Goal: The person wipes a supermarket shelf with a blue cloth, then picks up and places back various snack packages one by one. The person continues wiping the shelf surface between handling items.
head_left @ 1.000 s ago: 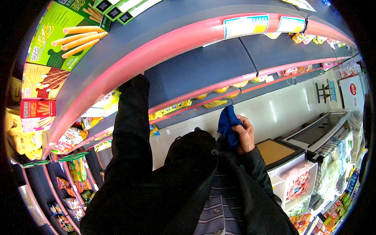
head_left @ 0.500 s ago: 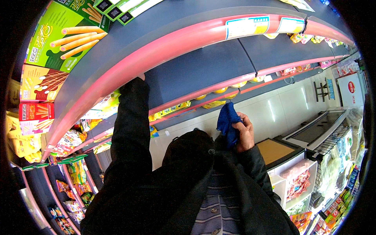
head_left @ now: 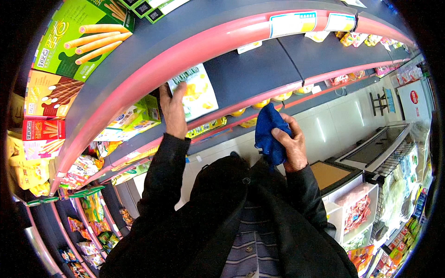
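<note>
My left hand [head_left: 174, 113] reaches in under the pink-edged upper shelf. It is closed on the near left side of a white box [head_left: 202, 95] with a yellow food picture, the thumb lying against the box front. Part of that box is hidden behind the pink rail. To the left of the hand stands a green and yellow carton [head_left: 147, 113] on the same dark shelf. In front of my body, my right hand [head_left: 294, 144] pinches a bunched blue cloth [head_left: 269, 132], which hangs over the floor near the shelf front.
A curved pink rail [head_left: 208, 42] with price labels crosses above my left hand. Biscuit-stick boxes [head_left: 99, 39] stand on the upper shelf at left. Round yellow packages [head_left: 282, 97] sit on a lower shelf. At right are a chest freezer [head_left: 371, 147] and a white bin [head_left: 357, 213] of wrapped goods.
My left hand has come out from deep under the upper shelf, bringing the white box into view. The green and yellow carton now shows. My right hand has shifted slightly with the cloth.
</note>
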A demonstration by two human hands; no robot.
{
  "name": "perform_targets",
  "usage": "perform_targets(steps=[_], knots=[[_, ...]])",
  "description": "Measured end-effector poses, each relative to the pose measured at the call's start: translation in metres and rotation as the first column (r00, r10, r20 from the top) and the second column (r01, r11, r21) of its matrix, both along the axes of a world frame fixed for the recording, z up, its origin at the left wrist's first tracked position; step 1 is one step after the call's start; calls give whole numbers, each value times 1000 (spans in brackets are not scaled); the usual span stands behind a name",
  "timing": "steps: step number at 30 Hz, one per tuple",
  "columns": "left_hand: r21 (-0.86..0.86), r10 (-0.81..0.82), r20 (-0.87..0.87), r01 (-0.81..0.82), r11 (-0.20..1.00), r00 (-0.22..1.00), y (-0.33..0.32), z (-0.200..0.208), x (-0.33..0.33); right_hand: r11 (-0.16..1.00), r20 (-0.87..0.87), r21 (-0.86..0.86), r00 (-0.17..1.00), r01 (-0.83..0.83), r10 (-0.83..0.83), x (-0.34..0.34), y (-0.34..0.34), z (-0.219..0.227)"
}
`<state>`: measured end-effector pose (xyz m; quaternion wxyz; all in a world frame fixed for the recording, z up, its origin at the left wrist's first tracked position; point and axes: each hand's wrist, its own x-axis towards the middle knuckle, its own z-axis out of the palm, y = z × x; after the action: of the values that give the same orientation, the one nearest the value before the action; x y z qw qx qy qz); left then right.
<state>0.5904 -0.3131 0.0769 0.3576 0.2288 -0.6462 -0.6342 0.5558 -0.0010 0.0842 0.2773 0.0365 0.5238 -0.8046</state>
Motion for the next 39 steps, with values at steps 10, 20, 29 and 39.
perform_targets(steps=[10, 20, 29, 39], knots=[[-80, -121, 65, 126, 989, 991, 103, 31, 38, 824, -745, 554, 511, 116, 429, 16, -62, 30], [-341, -204, 218, 270, 901, 954, 129, 26, 40, 838, -817, 509, 419, 198, 397, -8, -43, 63], [457, -283, -204, 347, 819, 937, 129, 50, 12, 961, -495, 255, 868, 111, 31, -68, 5, 48], [672, -168, -267, 309, 673, 949, 121, 44, -15, 890, -414, 438, 850, -130, 327, -25, 50, 19]])
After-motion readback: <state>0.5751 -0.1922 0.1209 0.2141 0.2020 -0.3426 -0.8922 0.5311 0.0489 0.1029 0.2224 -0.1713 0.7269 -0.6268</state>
